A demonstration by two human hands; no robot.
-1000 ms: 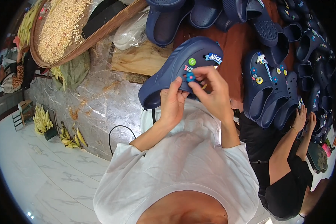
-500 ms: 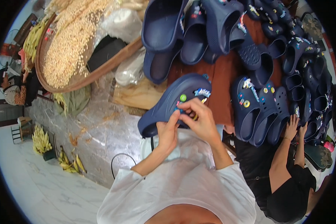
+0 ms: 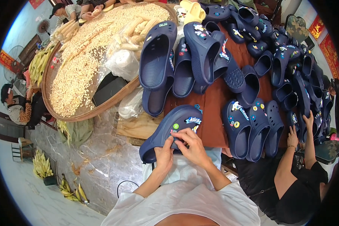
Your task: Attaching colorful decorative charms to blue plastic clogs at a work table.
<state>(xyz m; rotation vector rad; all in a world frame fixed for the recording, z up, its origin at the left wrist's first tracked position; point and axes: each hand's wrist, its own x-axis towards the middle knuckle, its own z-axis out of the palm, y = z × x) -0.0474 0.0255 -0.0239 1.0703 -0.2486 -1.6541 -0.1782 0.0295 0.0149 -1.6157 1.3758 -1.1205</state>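
A navy clog point(image 3: 164, 126) lies in front of me at the table's edge, its opening turned toward me and its upper decorated with several small charms, among them a green round charm point(image 3: 176, 126) and a blue-and-white banner charm point(image 3: 193, 120). My left hand point(image 3: 163, 156) grips the clog at the rim of its opening, thumb on the upper and the other fingers mostly out of sight. Close beside it, my right hand point(image 3: 193, 148) is closed in a pinch against the upper below the charms. Whatever sits between those fingertips is too small and covered to name.
More navy clogs point(image 3: 158, 56) are piled beyond mine on a brown-covered table point(image 3: 211, 132); a row of clogs point(image 3: 258, 130) stands at right. A co-worker's hands point(image 3: 293, 137) touch clogs at far right. A large round tray point(image 3: 90, 115) of corn kernels lies at left, people behind it.
The view has tilted upward, so everything sits lower in the picture. My hands stay on the clog, fingertips drawn closer together. One of the co-worker's hands has risen to a clog.
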